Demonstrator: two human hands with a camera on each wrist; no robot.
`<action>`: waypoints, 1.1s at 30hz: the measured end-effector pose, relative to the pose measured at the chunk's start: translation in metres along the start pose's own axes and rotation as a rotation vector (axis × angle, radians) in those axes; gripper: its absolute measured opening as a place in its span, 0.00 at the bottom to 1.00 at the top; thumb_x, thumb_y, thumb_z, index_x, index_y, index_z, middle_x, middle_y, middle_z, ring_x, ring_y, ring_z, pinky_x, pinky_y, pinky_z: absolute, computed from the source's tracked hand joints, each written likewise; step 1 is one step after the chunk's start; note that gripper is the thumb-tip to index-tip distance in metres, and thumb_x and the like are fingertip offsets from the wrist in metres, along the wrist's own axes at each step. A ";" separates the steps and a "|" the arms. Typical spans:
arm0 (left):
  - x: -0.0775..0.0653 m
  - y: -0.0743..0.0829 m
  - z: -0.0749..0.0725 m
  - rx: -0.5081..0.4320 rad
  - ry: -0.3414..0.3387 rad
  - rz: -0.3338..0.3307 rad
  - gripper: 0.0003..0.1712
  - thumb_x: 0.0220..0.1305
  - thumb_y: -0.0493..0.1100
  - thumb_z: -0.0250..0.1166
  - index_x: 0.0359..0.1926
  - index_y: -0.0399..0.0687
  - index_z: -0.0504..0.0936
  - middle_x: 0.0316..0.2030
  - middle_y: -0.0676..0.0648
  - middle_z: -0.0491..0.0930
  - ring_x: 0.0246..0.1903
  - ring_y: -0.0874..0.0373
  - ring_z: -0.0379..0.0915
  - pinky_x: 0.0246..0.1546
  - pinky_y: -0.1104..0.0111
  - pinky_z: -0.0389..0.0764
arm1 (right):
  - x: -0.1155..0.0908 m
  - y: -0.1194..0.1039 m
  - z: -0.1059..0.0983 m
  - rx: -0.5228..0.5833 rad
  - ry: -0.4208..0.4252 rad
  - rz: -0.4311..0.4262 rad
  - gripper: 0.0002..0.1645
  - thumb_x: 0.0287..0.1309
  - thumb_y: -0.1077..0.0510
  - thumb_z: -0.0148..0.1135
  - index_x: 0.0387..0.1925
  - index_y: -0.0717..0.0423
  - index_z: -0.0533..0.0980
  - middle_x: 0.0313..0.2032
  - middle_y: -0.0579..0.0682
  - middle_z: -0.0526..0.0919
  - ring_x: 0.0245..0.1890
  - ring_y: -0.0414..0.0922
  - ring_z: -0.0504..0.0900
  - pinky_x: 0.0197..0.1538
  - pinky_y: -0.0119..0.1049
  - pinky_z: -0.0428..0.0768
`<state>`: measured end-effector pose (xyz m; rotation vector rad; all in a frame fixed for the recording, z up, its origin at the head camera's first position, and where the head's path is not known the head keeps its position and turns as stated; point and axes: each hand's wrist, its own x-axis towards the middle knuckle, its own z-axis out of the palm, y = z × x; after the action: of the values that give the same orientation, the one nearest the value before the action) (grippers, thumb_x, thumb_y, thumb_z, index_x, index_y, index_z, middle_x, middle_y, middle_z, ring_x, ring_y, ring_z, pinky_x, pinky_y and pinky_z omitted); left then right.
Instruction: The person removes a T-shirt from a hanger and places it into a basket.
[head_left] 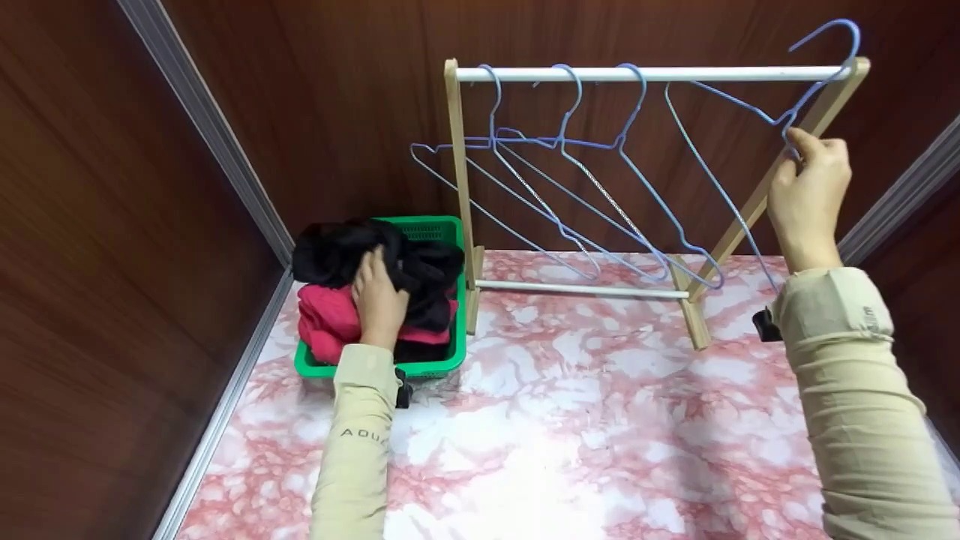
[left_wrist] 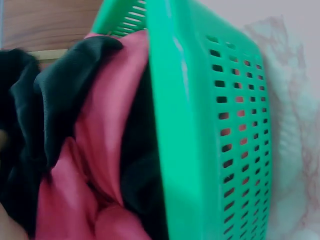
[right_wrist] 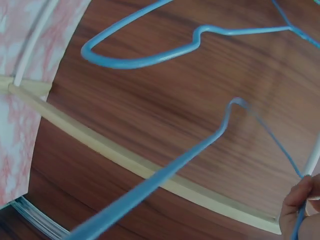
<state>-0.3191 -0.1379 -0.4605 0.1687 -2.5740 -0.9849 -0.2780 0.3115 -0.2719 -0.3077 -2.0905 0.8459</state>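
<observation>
Right grip (head_left: 808, 189) pinching blue hanger (head_left: 720, 187), left grip (head_left: 379, 300) clutching black cloth (head_left: 420, 270), pink marble tabletop (head_left: 570, 420), brown wood-panel walls (head_left: 97, 225)

Head high; wrists close on basket (left_wrist: 210, 125), hanger (right_wrist: 165, 175)

Plastic, cloth, wire and wood on a glossy marbled top

I see a green perforated plastic basket (head_left: 448, 352) holding soft matt black cloth (head_left: 337, 251) and pink cloth (head_left: 330, 319); right of the basket, a rack (head_left: 459, 172) of pale bare wood with smooth white rails carries thin blue coated wire hangers (head_left: 600, 187). The pink-veined tabletop (head_left: 570, 420) shines, and the wood-grain wall panels (head_left: 90, 225) behind look smooth.
</observation>
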 end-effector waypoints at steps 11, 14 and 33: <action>-0.003 -0.004 0.010 0.215 -0.394 -0.002 0.38 0.67 0.50 0.47 0.74 0.47 0.46 0.74 0.40 0.46 0.73 0.39 0.38 0.71 0.43 0.37 | 0.004 -0.003 0.003 -0.033 -0.041 0.076 0.27 0.58 0.72 0.40 0.55 0.59 0.76 0.44 0.55 0.75 0.51 0.56 0.74 0.58 0.46 0.70; -0.005 -0.004 0.014 0.233 -0.425 0.000 0.36 0.70 0.51 0.40 0.74 0.46 0.46 0.74 0.40 0.44 0.74 0.39 0.35 0.71 0.43 0.36 | 0.003 0.000 0.003 -0.059 -0.092 0.073 0.27 0.57 0.73 0.40 0.55 0.62 0.75 0.48 0.62 0.77 0.53 0.59 0.74 0.61 0.47 0.70; -0.006 -0.008 0.020 0.264 -0.307 -0.095 0.32 0.73 0.54 0.39 0.73 0.47 0.52 0.74 0.42 0.47 0.74 0.42 0.39 0.72 0.46 0.40 | -0.010 0.021 -0.005 -0.102 -0.274 0.006 0.25 0.62 0.61 0.47 0.60 0.64 0.70 0.53 0.69 0.76 0.52 0.61 0.74 0.59 0.51 0.67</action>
<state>-0.3217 -0.1302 -0.4805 0.2276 -2.9997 -0.7460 -0.2696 0.3241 -0.2896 -0.2637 -2.3937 0.8242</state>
